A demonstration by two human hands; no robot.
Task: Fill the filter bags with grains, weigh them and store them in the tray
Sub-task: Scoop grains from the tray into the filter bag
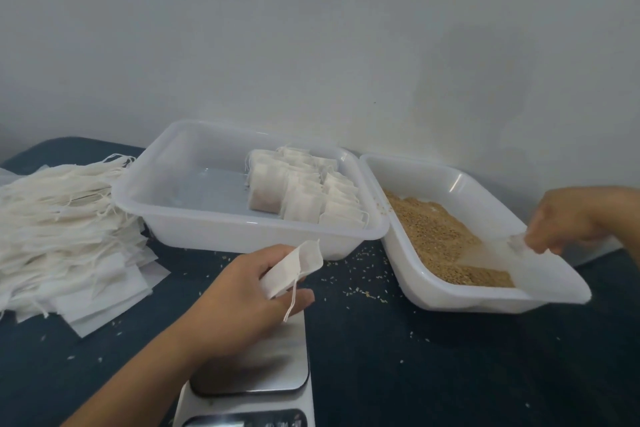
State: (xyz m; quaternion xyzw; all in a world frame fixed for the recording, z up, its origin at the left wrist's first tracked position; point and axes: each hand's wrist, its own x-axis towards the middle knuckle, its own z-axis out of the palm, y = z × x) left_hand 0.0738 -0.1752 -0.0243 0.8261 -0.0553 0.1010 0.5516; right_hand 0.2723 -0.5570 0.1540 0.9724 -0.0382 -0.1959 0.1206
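Stack of empty filter bags (pixel 65 218), far left: large, most of the job still ahead by my reckoning.
Storage tray (pixel 180 218), centre: a cluster of filled bags (pixel 304 187) at its right end, the rest bare.
Grain tray (pixel 450 298), right: grains (pixel 440 236) partly used.
Scale (pixel 256 374), near edge: nothing resting on it.
Left hand (pixel 249 291), above the scale: pinches one empty bag (pixel 298 263), unfilled.
Right hand (pixel 571 222), over the grain tray: fingers curled on a small clear scoop (pixel 517 243), too blurred to be sure.
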